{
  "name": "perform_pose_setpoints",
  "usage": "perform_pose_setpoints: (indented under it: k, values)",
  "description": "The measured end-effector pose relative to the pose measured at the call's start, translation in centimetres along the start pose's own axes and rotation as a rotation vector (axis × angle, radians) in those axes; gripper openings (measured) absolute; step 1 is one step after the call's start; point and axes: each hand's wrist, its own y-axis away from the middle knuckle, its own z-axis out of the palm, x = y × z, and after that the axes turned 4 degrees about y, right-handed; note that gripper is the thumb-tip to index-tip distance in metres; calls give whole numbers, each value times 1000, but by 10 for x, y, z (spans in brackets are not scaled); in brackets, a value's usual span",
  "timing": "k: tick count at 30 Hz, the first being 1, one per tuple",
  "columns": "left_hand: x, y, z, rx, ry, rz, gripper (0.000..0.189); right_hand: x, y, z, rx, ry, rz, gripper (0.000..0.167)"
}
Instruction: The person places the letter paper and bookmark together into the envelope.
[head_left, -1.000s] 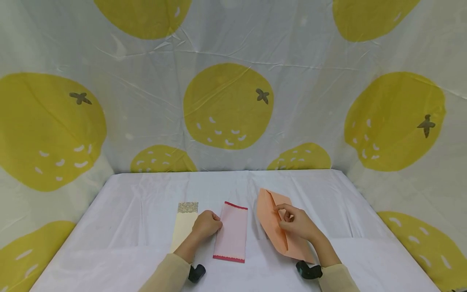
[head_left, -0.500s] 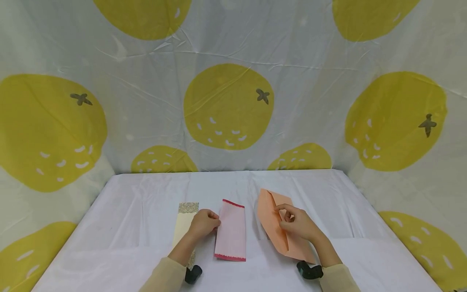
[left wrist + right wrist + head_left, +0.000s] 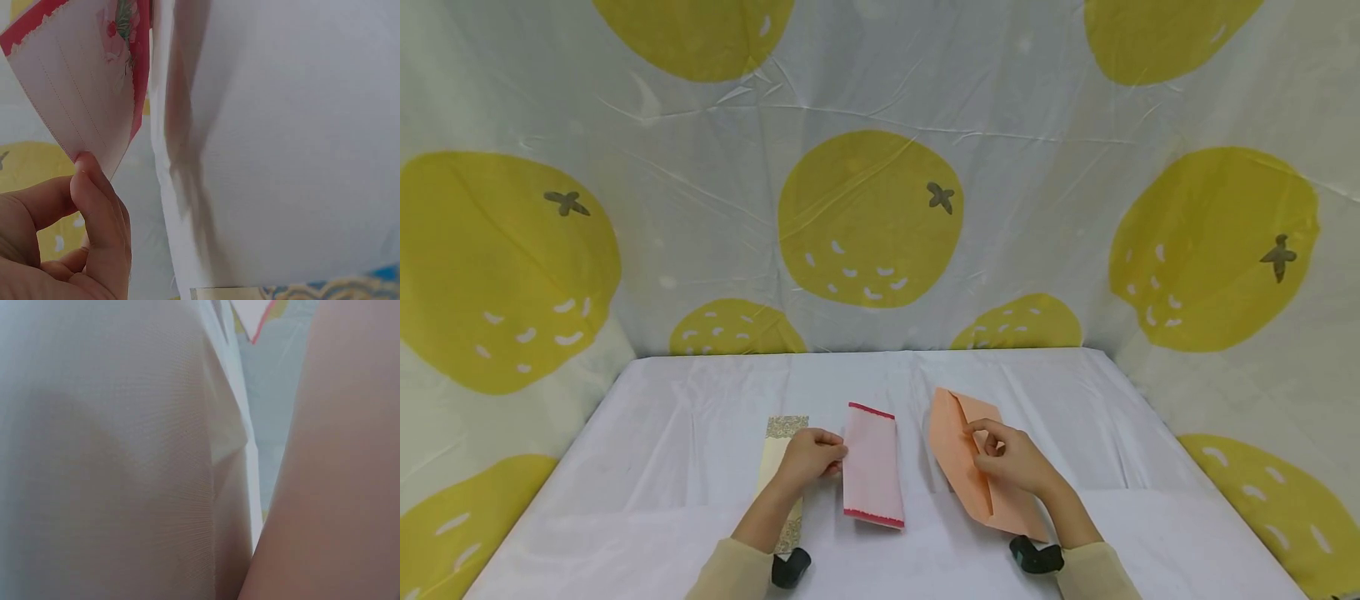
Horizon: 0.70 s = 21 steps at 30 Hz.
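At left, fingers (image 3: 100, 212) pinched, pink card (image 3: 78, 78) between

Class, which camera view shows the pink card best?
The head view: the pink card shows nearly whole, both ends visible. The left wrist view is closer but cut off by the frame; the right wrist view has apparently just a corner.

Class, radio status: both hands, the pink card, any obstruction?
Left hand pinches pink card. Right hand holds orange envelope. No obstacle between the two. Cream card partly hidden by left arm.
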Motion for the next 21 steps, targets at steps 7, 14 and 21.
perform_pose_setpoints:
  k: [7, 14, 21]
  values:
    - [7, -3, -6, -9, 65, -27, 20, 0, 0, 0, 8, 1, -10, 39]
    - [16, -3, -3, -34, 118, -24, 20, 2, -1, 1, 19, 8, -7, 39]
    - [25, -5, 6, -78, 137, -34, 24, 1, 0, 1, 17, 13, 7, 39]
